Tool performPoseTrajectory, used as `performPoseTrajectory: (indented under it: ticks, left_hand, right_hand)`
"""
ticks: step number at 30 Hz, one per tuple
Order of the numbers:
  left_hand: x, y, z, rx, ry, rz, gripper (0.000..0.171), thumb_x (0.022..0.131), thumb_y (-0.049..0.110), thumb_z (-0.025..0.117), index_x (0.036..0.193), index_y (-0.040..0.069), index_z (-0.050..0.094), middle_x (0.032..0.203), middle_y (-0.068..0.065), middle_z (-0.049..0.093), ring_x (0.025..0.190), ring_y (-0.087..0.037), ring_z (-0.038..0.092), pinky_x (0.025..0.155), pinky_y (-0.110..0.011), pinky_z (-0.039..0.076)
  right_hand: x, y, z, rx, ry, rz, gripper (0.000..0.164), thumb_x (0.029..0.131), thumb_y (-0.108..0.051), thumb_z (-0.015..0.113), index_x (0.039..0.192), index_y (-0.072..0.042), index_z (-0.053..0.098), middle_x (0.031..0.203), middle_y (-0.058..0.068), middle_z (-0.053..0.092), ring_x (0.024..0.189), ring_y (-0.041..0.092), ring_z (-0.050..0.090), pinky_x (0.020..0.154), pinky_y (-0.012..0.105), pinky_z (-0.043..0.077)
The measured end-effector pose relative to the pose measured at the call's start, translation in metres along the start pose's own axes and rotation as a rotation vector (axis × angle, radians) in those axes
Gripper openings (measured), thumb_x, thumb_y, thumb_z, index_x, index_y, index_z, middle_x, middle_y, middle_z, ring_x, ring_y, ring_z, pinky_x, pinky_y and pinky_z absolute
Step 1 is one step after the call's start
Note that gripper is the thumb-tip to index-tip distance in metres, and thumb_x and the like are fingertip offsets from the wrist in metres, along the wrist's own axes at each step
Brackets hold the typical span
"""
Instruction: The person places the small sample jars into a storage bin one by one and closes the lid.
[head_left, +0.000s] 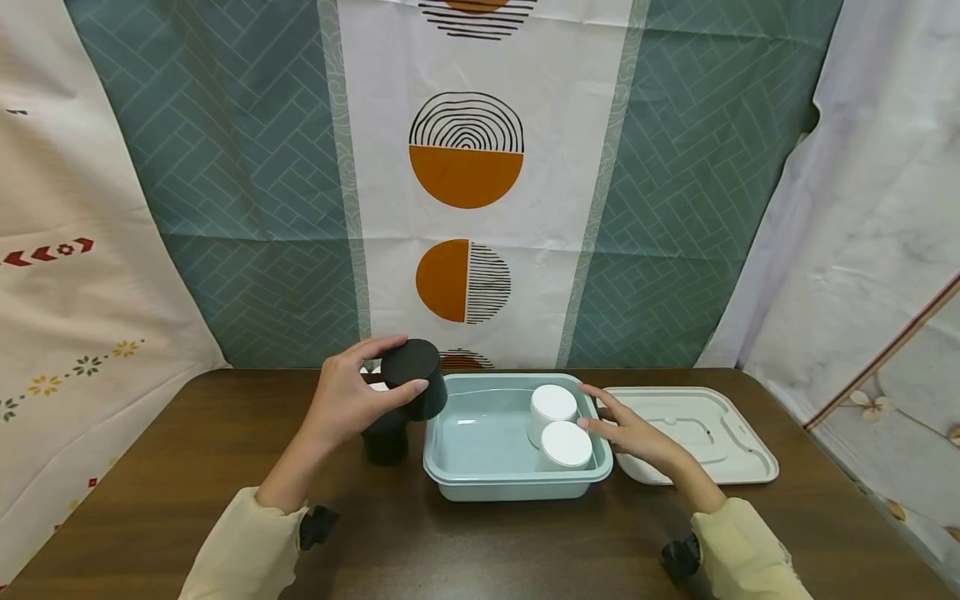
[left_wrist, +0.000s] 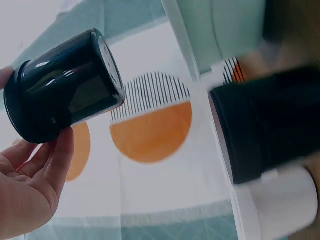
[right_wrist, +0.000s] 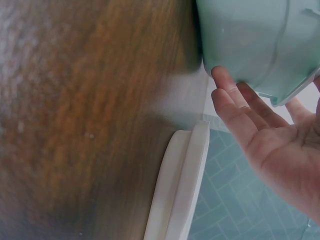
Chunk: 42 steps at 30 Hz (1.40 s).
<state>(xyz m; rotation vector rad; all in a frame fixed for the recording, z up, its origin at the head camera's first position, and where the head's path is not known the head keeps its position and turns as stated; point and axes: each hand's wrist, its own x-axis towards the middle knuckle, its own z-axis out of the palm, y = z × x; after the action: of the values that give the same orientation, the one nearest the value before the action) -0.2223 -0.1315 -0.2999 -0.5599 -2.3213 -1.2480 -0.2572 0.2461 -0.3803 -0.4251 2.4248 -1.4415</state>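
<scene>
My left hand (head_left: 347, 400) grips a glossy black lidded jar (head_left: 412, 379) between thumb and fingers, raised beside the left edge of a pale blue-green plastic bin (head_left: 513, 492). In the left wrist view that jar (left_wrist: 70, 87) is tilted, its base pointing away from the palm. Inside the bin's right half stand two white jars (head_left: 553, 403), one in front of the other. My right hand (head_left: 637, 433) is at the bin's right side, fingers loosely extended; in the right wrist view its fingertips (right_wrist: 220, 75) touch or nearly touch the outer wall.
Another black jar (head_left: 386, 442) stands on the wooden table (head_left: 480, 554) left of the bin. Near it is a white jar (left_wrist: 287, 202), mostly hidden in the head view. A white lid (head_left: 720, 433) lies right of the bin. A patterned curtain (head_left: 540, 183) hangs behind the table.
</scene>
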Motion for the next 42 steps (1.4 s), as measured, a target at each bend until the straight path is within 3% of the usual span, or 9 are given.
performPoseTrajectory:
  ticks: [5,11,21,33,42]
  left_hand:
    - [0.003,0.008,0.02,-0.068,-0.041,0.0,0.053,0.068,0.019,0.08,0.115,0.003,0.062,0.112,-0.012,0.062,0.094,-0.024,0.059,0.073,-0.034,0.053]
    - [0.003,0.015,0.046,-0.055,-0.105,0.042,0.054,0.067,0.021,0.081,0.114,0.003,0.062,0.109,-0.009,0.063,0.09,-0.019,0.061,0.07,-0.031,0.053]
    - [-0.001,0.021,0.083,0.003,-0.241,-0.03,0.057,0.067,0.028,0.08,0.116,0.007,0.062,0.115,-0.004,0.061,0.097,-0.018,0.055,0.074,-0.03,0.049]
    - [-0.004,0.01,0.112,0.078,-0.436,-0.038,0.065,0.068,0.032,0.078,0.122,0.003,0.057,0.117,-0.009,0.058,0.096,-0.02,0.052,0.076,-0.032,0.044]
    - [-0.007,0.002,0.126,0.166,-0.512,-0.004,0.063,0.066,0.033,0.078,0.116,0.0,0.059,0.106,-0.01,0.061,0.087,-0.019,0.052,0.069,-0.028,0.041]
  right_hand:
    - [0.0,0.001,0.0,-0.003,0.006,0.003,0.067,0.092,-0.028,0.053,0.146,-0.017,0.015,0.134,0.032,0.03,0.116,0.041,0.043,0.079,0.049,0.048]
    - [0.001,0.0,0.0,0.001,0.007,0.011,0.067,0.092,-0.028,0.053,0.146,-0.017,0.015,0.134,0.032,0.03,0.115,0.041,0.044,0.078,0.049,0.048]
    - [0.001,0.001,0.0,-0.002,0.005,0.004,0.067,0.092,-0.029,0.053,0.146,-0.017,0.015,0.131,0.033,0.032,0.113,0.04,0.046,0.079,0.049,0.048]
    - [-0.001,0.001,0.001,-0.005,0.011,0.012,0.066,0.092,-0.029,0.052,0.146,-0.018,0.015,0.13,0.032,0.035,0.11,0.038,0.048,0.078,0.05,0.049]
    - [0.0,0.002,0.002,-0.001,0.018,0.02,0.067,0.092,-0.03,0.052,0.146,-0.018,0.015,0.132,0.033,0.032,0.113,0.041,0.047,0.079,0.051,0.048]
